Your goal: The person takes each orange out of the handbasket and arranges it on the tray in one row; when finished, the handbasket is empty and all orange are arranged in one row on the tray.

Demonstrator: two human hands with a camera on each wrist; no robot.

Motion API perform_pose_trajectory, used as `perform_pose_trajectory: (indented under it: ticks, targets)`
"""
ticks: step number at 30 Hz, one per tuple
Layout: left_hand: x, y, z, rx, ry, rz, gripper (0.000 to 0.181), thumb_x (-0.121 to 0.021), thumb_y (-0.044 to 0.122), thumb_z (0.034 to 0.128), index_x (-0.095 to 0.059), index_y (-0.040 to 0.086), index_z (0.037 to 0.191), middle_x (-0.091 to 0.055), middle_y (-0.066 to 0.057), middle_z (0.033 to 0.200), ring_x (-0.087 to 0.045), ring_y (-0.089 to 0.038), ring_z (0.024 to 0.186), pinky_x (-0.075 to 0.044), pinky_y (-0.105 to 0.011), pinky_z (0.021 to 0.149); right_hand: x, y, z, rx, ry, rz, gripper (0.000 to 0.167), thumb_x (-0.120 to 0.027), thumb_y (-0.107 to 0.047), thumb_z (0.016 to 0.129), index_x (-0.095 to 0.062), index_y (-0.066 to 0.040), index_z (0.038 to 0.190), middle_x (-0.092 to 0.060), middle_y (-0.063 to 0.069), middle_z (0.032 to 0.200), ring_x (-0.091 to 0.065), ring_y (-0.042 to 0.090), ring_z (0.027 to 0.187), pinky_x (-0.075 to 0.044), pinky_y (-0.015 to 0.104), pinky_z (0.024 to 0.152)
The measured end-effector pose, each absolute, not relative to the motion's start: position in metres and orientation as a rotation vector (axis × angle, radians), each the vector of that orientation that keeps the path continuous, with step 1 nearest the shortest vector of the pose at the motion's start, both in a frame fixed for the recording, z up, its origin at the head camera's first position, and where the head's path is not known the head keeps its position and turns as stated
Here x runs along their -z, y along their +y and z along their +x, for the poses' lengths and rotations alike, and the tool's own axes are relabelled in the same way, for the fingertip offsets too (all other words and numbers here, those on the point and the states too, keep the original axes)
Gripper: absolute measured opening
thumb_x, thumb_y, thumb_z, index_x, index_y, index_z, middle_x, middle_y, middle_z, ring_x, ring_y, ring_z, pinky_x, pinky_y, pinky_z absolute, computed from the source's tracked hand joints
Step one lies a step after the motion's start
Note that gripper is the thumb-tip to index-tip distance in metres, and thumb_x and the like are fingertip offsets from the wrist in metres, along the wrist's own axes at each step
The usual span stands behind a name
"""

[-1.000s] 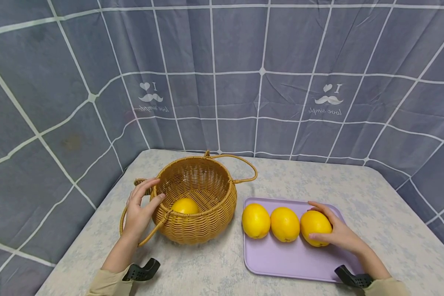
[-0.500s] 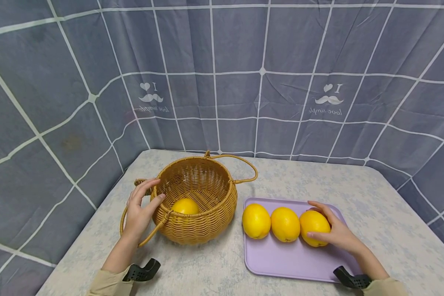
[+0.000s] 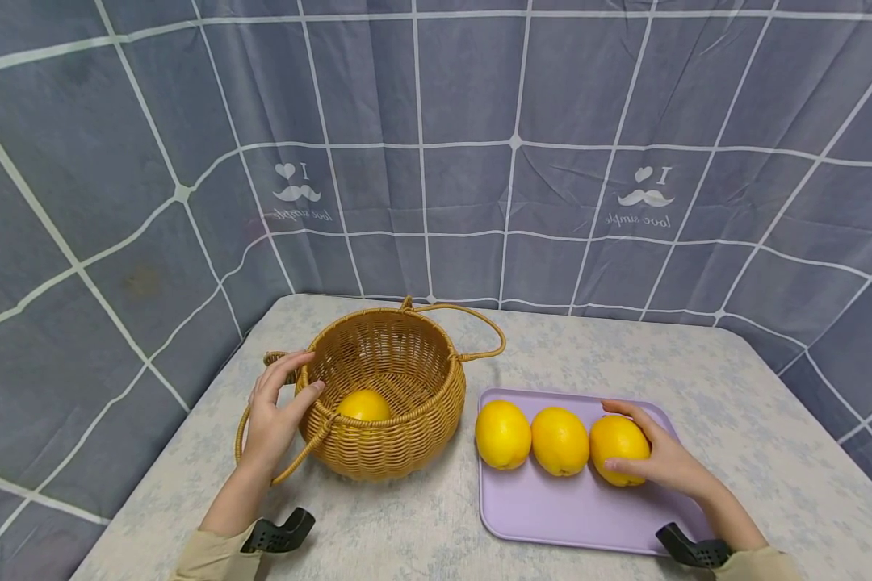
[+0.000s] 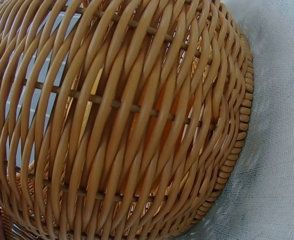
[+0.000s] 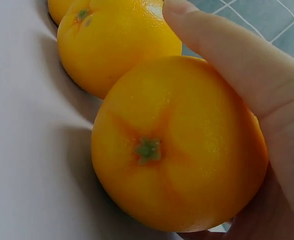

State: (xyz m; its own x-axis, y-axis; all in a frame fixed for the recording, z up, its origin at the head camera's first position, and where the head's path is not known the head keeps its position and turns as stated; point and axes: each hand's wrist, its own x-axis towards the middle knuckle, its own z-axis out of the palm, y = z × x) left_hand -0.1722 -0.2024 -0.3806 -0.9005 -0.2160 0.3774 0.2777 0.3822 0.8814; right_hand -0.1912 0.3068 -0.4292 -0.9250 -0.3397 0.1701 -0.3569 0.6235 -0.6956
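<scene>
A blue-grey curtain (image 3: 472, 97) with a white grid and mirrored lettering hangs behind and around a pale, floral-patterned desk (image 3: 407, 524). On the desk's left stands a round wicker basket (image 3: 381, 453), its looped handles folded outward. To its right lies a flat lilac tray (image 3: 552, 516).

A person's left hand (image 3: 274, 420) rests against the basket's left rim, fingers loosely extended with the thumb apart, gripping nothing. The right hand (image 3: 661, 460) curves round the tray's rightmost orange (image 3: 616, 442), fingers on the far side and thumb on the near side. The left orange (image 3: 503, 434) and middle orange (image 3: 559, 441) sit close by in the same row. One more orange (image 3: 363, 405) lies inside the basket.

Over the past second almost nothing changes: the right fingers shift only slightly, and the rightmost orange still appears to rest on the tray. The work seems paused at the grasp, unlifted, with the count at one orange in the basket and three on the tray.
</scene>
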Motion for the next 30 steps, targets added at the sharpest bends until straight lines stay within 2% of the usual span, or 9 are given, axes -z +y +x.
perform_pose_trajectory:
  ticks: [14,17,22,25,29,30]
  targets:
    - [0.381,-0.202,-0.172,1.548,-2.209,-0.048,0.039,-0.064,0.017,0.089,-0.058,0.009,0.127,-0.042,-0.006,0.139,-0.022,-0.023,0.135,-0.009,-0.06,0.105,0.426,0.306,-0.191,-1.201,-2.804,0.6,0.075,-0.077,-0.02,0.076,-0.038,-0.011,0.14,-0.048,0.021,0.131,-0.052,0.008,0.099,-0.048,0.03,0.077]
    - [0.38,-0.202,-0.172,1.542,-2.21,-0.05,0.039,-0.064,0.017,0.089,-0.058,0.009,0.127,-0.042,-0.006,0.139,-0.022,-0.023,0.135,-0.009,-0.06,0.105,0.423,0.306,-0.191,-1.185,-2.813,0.6,0.075,-0.076,-0.02,0.077,-0.037,-0.011,0.141,-0.046,0.021,0.131,-0.051,0.017,0.105,-0.048,0.034,0.081]
    - [0.381,-0.203,-0.172,1.544,-2.209,-0.047,0.039,-0.064,0.018,0.0892,-0.057,0.009,0.127,-0.042,-0.002,0.138,-0.022,-0.023,0.135,-0.009,-0.06,0.105,0.412,0.303,-0.192,-1.171,-2.79,0.665,0.074,-0.075,-0.018,0.079,-0.036,-0.011,0.142,-0.043,0.022,0.134,-0.044,0.038,0.116,-0.041,0.052,0.09]
    - [0.381,-0.203,-0.172,1.544,-2.213,-0.043,0.039,-0.064,0.017,0.0893,-0.057,0.01,0.127,-0.041,-0.001,0.138,-0.022,-0.023,0.135,-0.009,-0.06,0.105,0.403,0.301,-0.194,-1.151,-2.764,0.707,0.074,-0.075,-0.017,0.079,-0.036,-0.011,0.142,-0.041,0.019,0.136,-0.041,0.033,0.12,-0.038,0.044,0.096]
    - [0.382,-0.203,-0.173,1.54,-2.215,-0.039,0.039,-0.064,0.017,0.0891,-0.058,0.01,0.127,-0.042,-0.001,0.138,-0.022,-0.023,0.135,-0.008,-0.059,0.106,0.39,0.298,-0.2,-1.133,-2.731,0.765,0.074,-0.074,-0.015,0.08,-0.035,-0.012,0.143,-0.04,0.015,0.138,-0.041,0.01,0.118,-0.038,0.017,0.094]
    - [0.382,-0.203,-0.173,1.543,-2.214,-0.037,0.039,-0.064,0.017,0.089,-0.058,0.01,0.127,-0.042,-0.001,0.138,-0.022,-0.023,0.135,-0.008,-0.059,0.106,0.387,0.297,-0.201,-1.143,-2.722,0.782,0.074,-0.074,-0.014,0.08,-0.034,-0.012,0.143,-0.04,0.015,0.138,-0.04,0.004,0.118,-0.037,0.015,0.093]
